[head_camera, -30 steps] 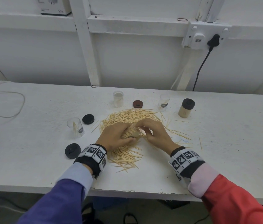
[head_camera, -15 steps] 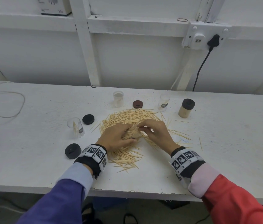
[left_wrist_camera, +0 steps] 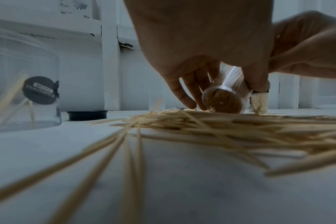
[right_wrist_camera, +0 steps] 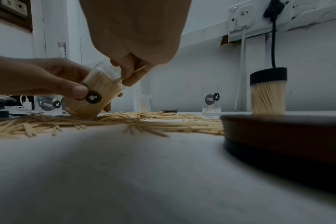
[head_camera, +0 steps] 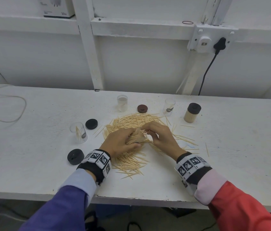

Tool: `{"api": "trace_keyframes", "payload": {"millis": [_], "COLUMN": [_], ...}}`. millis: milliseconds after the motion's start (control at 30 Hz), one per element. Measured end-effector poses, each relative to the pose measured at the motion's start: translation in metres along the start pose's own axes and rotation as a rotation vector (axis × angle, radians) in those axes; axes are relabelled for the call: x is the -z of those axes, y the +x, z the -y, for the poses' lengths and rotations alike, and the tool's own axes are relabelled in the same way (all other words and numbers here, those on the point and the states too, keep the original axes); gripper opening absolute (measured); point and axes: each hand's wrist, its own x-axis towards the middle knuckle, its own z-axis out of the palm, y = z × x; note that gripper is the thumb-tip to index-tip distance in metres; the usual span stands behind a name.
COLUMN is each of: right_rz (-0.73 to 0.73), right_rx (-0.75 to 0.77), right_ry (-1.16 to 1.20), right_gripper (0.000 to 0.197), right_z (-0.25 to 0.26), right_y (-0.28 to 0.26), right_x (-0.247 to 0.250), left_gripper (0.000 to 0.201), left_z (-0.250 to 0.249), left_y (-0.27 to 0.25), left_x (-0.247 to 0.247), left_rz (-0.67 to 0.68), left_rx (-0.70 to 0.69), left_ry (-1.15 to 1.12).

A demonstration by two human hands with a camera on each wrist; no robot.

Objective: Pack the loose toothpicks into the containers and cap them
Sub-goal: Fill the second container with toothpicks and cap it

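In the head view, a white table (head_camera: 31, 155) is seen from above with a wide heap of loose toothpicks (head_camera: 131, 162) at its middle, and both hands are met over the heap. A clear container (head_camera: 137, 139), already nearly full, is held tilted in the grip of the left hand (head_camera: 119, 144), while the right hand (head_camera: 160, 139) is set at its mouth. Three near-empty containers, loose dark caps and one capped, filled container (head_camera: 191, 113) are spread around the heap. In the left wrist view, the held container (left_wrist_camera: 223, 98) is shown with fingers and thumb curled round it, its packed base resting on the pile. In the right wrist view, a single toothpick (right_wrist_camera: 132, 72) is seen pinched between thumb and fingertips of the right hand (right_wrist_camera: 136, 60) and angled into the tilted container's (right_wrist_camera: 92, 94) opening. The step in hand is judged to be the topping-up of this second container. Next, careful threading into the tight bundle is called for, then a cap is to be fetched and pressed on.
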Motion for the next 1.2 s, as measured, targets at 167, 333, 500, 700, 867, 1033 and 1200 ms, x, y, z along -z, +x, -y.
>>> {"api": "trace_keyframes", "payload": {"millis": [167, 333, 500, 700, 867, 1033, 1200], "right_rz": [-0.008, 0.039, 0.054, 0.109, 0.094, -0.033, 0.102], "right_rx": [-0.019, -0.058, -0.080, 0.024, 0.012, -0.060, -0.241], "right_ry": [0.030, 0.009, 0.001, -0.079, -0.155, 0.011, 0.108], "right_gripper": [0.026, 0.030, 0.044, 0.041, 0.039, 0.029, 0.061], "right_z": [0.002, 0.003, 0.006, 0.018, 0.025, 0.030, 0.033], "right_y": [0.000, 0.000, 0.001, 0.023, 0.048, 0.053, 0.044], "right_x": [0.000, 0.000, 0.001, 0.009, 0.011, 0.010, 0.007], "left_gripper": [0.041, 0.042, 0.048, 0.054, 0.044, 0.045, 0.048], "left_z": [0.002, -0.003, -0.003, -0.006, -0.010, -0.010, -0.008], "left_y": [0.000, -0.001, -0.001, -0.002, -0.002, -0.002, -0.003], "left_x": [-0.002, 0.002, 0.003, 0.004, 0.006, 0.006, 0.008], "left_rz": [0.028, 0.013, -0.015, -0.042, -0.086, -0.172, -0.312], "left_rx": [0.002, -0.003, 0.000, 0.017, 0.001, 0.101, 0.156], "left_ry": [0.011, -0.002, -0.001, 0.006, -0.063, -0.103, -0.099]}}
